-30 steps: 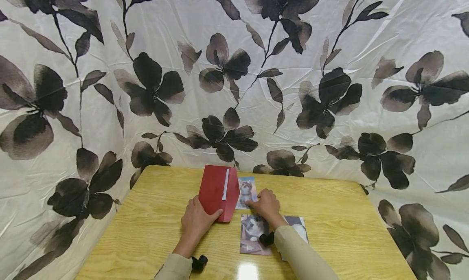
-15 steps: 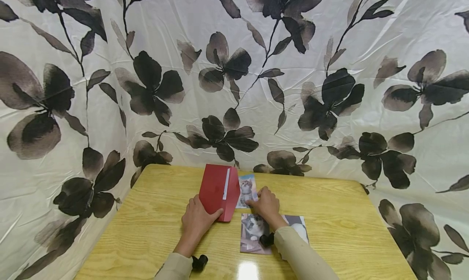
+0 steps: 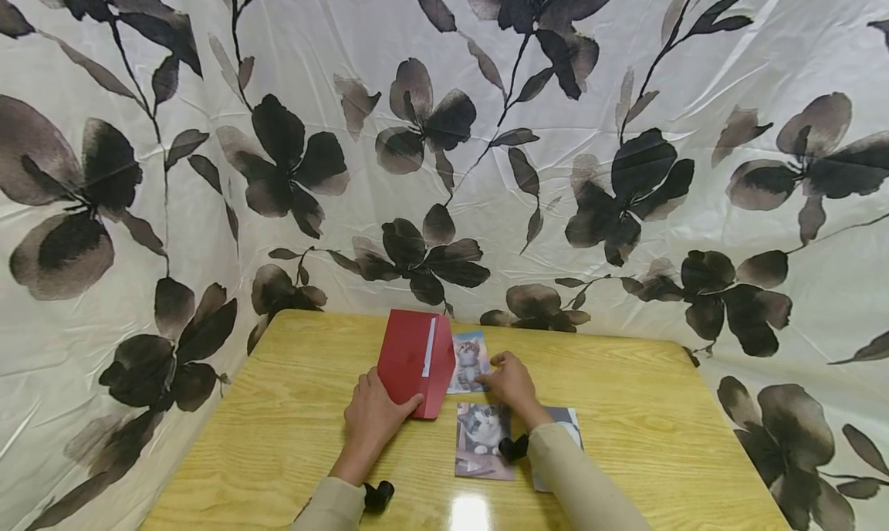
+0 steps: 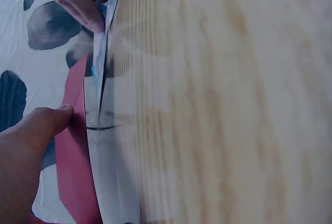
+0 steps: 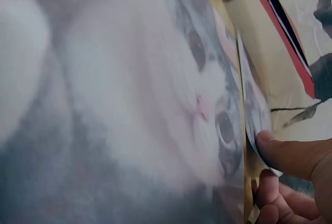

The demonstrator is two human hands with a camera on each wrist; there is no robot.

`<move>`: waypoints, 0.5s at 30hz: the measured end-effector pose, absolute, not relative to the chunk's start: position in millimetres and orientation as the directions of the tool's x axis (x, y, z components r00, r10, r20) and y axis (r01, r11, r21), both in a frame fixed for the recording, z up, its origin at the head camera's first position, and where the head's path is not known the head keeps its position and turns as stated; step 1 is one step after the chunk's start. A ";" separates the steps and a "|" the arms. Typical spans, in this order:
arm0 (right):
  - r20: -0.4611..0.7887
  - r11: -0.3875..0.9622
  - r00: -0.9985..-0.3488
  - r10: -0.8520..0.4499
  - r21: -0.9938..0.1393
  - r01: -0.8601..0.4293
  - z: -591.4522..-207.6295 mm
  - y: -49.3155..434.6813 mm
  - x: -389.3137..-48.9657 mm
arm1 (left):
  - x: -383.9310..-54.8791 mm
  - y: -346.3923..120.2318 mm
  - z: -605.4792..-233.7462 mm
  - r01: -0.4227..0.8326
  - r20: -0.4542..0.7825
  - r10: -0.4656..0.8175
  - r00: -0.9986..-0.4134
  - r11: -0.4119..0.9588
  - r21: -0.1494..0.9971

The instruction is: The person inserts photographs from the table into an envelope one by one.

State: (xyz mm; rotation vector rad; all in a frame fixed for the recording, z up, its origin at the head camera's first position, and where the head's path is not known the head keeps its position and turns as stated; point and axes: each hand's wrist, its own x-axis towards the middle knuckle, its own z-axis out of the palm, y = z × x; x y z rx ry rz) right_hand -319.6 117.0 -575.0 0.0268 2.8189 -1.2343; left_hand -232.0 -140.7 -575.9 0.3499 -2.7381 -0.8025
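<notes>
My left hand [image 3: 375, 411] holds a red envelope [image 3: 406, 357] by its lower end, the thumb lying on the front. Its flap stands unfolded to the right, and a white strip [image 3: 429, 347] shows along the opening. Right of the envelope is a picture card of a tabby kitten [image 3: 468, 361]. My right hand [image 3: 512, 384] pinches the kitten card's near right corner; in the right wrist view the thumb [image 5: 290, 156] lies on top with fingertips below. The left wrist view shows the card's edge slightly raised beside the envelope flap [image 4: 78, 146].
A grey-and-white cat card [image 3: 479, 446] lies on the wooden table [image 3: 278, 407] nearer to me. Another card [image 3: 566, 419] lies partly under the right forearm. A floral cloth [image 3: 444, 130] hangs behind the table's far edge.
The right hand has shifted slightly right, and the kitten card with it, showing a little more of the kitten. The left hand and the envelope have barely moved.
</notes>
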 end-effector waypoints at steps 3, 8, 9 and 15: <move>-0.078 0.652 -0.997 -0.025 -0.757 0.043 -573.7 119.5 -320.3 | -232.1 -140.7 -576.4 -0.157 0.181 -0.302 -0.936 0.819 0.552; -0.089 0.604 -0.995 -0.033 -0.796 0.051 -573.1 122.8 -322.1 | -231.9 -140.7 -575.9 -0.158 0.176 -0.300 -0.938 0.819 0.552; -0.088 0.589 -0.996 -0.033 -0.806 0.051 -573.5 123.9 -322.8 | -232.1 -141.0 -575.9 -0.157 0.179 -0.299 -0.937 0.820 0.550; -0.061 0.495 -0.997 -0.042 -0.868 0.033 -578.3 130.9 -324.4 | -233.2 -141.4 -576.4 -0.161 0.174 -0.300 -0.938 0.822 0.547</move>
